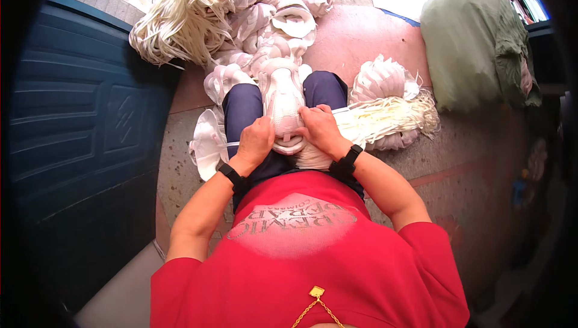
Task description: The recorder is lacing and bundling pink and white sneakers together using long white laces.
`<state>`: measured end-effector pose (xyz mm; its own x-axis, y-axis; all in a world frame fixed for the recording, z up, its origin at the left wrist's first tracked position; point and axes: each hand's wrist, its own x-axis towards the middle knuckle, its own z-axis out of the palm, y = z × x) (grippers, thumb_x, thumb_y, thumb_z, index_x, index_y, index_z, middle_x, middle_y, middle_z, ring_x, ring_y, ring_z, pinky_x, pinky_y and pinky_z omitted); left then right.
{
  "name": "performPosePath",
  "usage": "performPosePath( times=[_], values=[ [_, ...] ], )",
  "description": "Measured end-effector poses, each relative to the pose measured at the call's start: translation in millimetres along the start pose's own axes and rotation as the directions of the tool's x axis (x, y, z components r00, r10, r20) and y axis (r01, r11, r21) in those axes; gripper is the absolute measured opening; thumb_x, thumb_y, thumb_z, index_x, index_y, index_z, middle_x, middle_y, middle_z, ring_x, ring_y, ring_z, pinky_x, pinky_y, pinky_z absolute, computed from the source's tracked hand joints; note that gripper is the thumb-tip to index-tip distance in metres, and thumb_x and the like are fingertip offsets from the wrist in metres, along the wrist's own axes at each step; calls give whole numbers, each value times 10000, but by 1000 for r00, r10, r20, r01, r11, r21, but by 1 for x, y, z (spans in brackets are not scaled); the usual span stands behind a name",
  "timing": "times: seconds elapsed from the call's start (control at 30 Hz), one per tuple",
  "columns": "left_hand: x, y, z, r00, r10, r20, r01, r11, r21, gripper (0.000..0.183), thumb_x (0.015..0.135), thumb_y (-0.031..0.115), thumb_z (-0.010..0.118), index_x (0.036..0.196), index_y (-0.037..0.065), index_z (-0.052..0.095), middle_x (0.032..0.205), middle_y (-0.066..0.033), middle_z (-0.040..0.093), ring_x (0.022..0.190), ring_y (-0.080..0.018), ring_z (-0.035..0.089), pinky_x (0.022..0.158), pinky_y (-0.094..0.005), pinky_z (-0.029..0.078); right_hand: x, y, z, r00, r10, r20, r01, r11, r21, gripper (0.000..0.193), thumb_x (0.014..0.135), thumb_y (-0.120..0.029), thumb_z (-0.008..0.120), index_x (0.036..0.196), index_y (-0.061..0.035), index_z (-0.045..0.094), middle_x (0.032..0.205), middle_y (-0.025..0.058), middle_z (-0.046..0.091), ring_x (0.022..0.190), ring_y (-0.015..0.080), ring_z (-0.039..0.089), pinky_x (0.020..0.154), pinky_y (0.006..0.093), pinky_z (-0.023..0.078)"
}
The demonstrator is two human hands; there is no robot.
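Note:
A pale white-pink shoe upper [284, 104] rests between my knees, its rounded opening toward me. On its left side my left hand [257, 141] is closed, with the fingers curled against the edge. My right hand [325, 130] pinches the opposite edge near the opening. What lies under the fingertips is partly hidden. Just right of my right hand lies a bundle of cream laces [397, 117], beside a stack of nested uppers [384, 81]. Another white upper [209, 141] is by my left thigh, and a thin white strand runs from there toward my left hand.
Ahead sits a heap of bundled uppers [256, 24] with a large hank of cream laces [180, 24]. A dark blue panelled door [78, 111] stands close on the left. A green cloth-covered bulk [472, 51] is at the far right, on the tiled floor [385, 42].

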<state>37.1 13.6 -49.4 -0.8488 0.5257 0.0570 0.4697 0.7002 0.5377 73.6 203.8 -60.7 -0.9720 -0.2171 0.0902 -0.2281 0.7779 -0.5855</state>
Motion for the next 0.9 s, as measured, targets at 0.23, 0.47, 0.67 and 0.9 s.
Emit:
performPosePath(
  times=[0.23,0.47,0.67,0.9],
  values=[
    [-7,-5,-2,998,6,-63,-11,996,-87,175,787,117,535,906,-11,521,749,-192,562,702,-351,558,615,-403,462,-6,22,-16,971,-9,-241,78,957,279,187,676,-68,614,858,-53,573,772,122,572,790,293,531,693,377,422],
    [0,-9,-2,998,-60,-7,57,976,-208,146,788,111,542,879,-2,528,781,-190,573,727,-356,559,632,-400,452,-15,55,-47,990,35,-136,-26,997,70,109,713,-80,588,816,-66,621,791,63,579,816,259,511,720,369,415],
    [2,-11,-8,994,-86,63,98,969,-225,151,788,118,545,876,-2,519,757,-187,569,705,-351,559,612,-395,446,0,56,-43,993,-55,107,77,976,-204,58,727,-91,545,764,-84,590,740,62,528,801,251,492,737,367,380],
    [-2,-12,-6,999,-49,23,53,976,-213,159,779,103,551,894,-2,519,760,-171,562,702,-325,561,613,-378,446,16,29,-39,979,172,111,-194,953,232,64,771,-108,523,760,-46,531,677,87,501,647,197,476,617,320,382]
  ],
)
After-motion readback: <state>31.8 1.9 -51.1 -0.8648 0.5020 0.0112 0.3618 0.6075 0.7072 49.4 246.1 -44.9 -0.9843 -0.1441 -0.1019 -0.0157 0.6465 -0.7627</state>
